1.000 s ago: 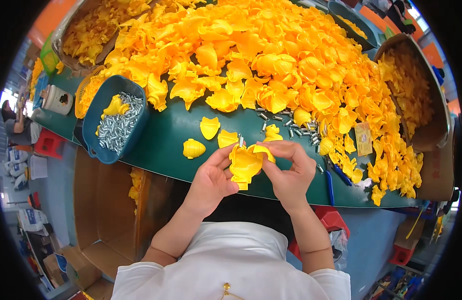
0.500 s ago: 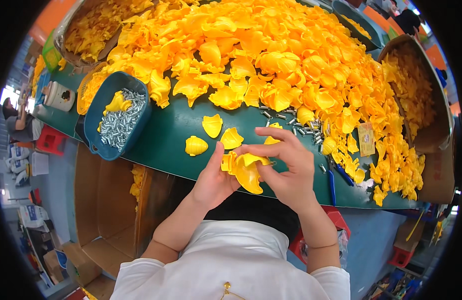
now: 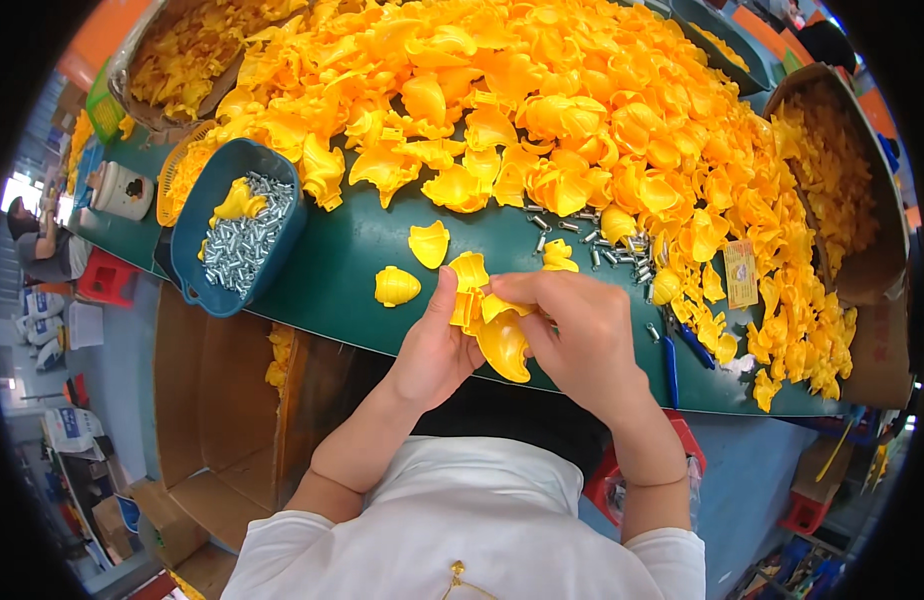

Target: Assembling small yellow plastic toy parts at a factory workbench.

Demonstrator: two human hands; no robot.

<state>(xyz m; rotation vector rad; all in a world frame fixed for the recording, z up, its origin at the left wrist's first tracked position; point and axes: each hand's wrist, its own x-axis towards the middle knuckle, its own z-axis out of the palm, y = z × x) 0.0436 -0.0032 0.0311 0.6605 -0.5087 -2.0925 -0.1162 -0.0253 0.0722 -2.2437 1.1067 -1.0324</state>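
Plastic of bright yellow, moulded as 1 thin, hollow, curved shell [image 3: 504, 348], was held above the near edge of the dark green, smooth-topped table [image 3: 347, 275]. The person's 2 bare hands met on it: the left hand [image 3: 437, 352] was clamped on its left side, thumb raised, while the right hand [image 3: 590, 335] pinched its upper right edge between thumb and fingers. Whether they held 1 part or 2 could not be told.

Just beyond them lay 3 loose yellow plastic pieces [image 3: 429, 244], 1 of them close behind the left thumb. Farther back spread 1 broad heap of yellow plastic shells [image 3: 542, 100], too many to count.

To the left stood 1 dark blue plastic tub [image 3: 294, 215] containing many small silver metal cylinders [image 3: 240, 255] and at least 1 yellow piece. More cylinders lay scattered at the heap's right front, 1 lying apart near 1 pair of blue-handled pliers [image 3: 672, 368]. Near the pliers rested 1 rectangular, pale yellow printed card [image 3: 740, 272].
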